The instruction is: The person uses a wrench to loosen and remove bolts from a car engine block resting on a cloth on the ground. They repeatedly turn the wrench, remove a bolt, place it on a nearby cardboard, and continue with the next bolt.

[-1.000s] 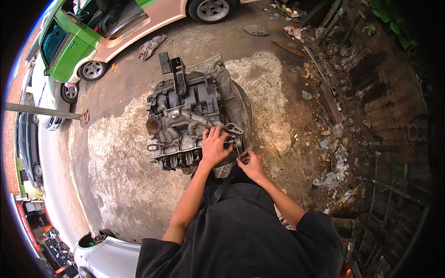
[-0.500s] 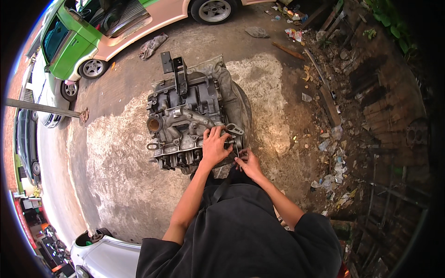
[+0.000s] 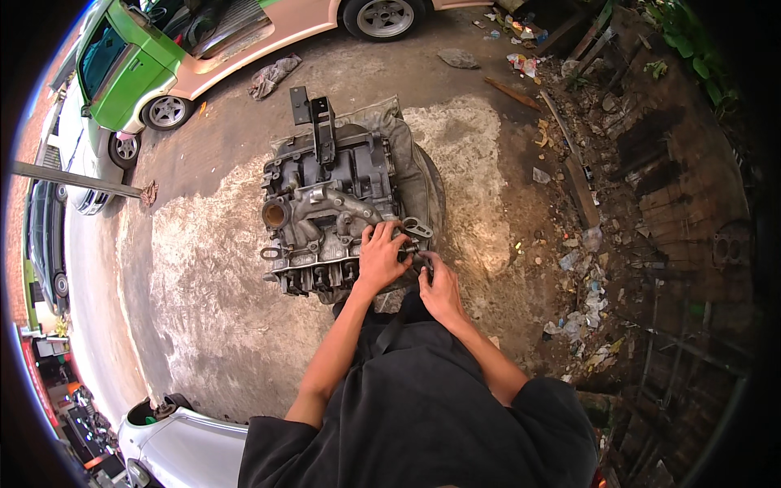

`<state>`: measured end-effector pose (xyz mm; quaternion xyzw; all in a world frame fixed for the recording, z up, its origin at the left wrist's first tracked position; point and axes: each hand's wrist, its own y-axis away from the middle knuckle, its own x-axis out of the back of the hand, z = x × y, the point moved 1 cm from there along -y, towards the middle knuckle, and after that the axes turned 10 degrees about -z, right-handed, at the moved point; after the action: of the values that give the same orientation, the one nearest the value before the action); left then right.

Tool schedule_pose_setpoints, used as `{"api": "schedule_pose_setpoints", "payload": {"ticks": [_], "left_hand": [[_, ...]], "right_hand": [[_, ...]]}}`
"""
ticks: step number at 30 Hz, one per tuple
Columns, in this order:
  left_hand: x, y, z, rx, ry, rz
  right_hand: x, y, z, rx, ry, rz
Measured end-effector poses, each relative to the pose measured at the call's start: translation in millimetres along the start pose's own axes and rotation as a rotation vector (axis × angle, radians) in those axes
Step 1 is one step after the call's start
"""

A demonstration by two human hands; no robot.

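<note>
So the engine (image 3: 354,172) is parked on a crumpled grey-green cover (image 3: 412,146) on the ground, right in front of the knees. The silvery branched casting (image 3: 324,198) is seated on it and the black bracket (image 3: 325,134) stands up at the far side, so a fair bit looks done; near-right corner seems unfinished, though what's left can't be told. Left hand (image 3: 379,259) is laid palm-down there, fingers bent. Right hand (image 3: 440,287) is angled in beside it, fingertips bunched below the slotted lug (image 3: 418,228); whether anything's gripped by either can't be made out.
</note>
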<state>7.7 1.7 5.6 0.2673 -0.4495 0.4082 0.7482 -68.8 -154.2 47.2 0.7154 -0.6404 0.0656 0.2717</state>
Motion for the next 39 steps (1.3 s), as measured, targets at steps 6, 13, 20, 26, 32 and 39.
{"api": "schedule_pose_setpoints", "payload": {"ticks": [6,13,20,26,32,39], "left_hand": [[-3,0,-2,0.004,-0.017,0.005],[-1,-1,0,0.001,-0.016,0.034],[1,2,1,0.017,-0.001,0.002],[4,-1,2,0.011,0.006,-0.017],[3,1,2,0.009,0.015,-0.001],[3,0,2,0.006,0.014,-0.007]], "right_hand": [[0,-58,-1,0.152,0.041,0.142],[-12,-95,6,0.125,0.348,0.139],[18,-79,3,0.141,0.193,0.245],[30,-51,15,0.019,0.068,0.124],[14,-22,58,0.040,-0.332,0.122],[20,-12,82,0.007,-0.521,0.024]]}}
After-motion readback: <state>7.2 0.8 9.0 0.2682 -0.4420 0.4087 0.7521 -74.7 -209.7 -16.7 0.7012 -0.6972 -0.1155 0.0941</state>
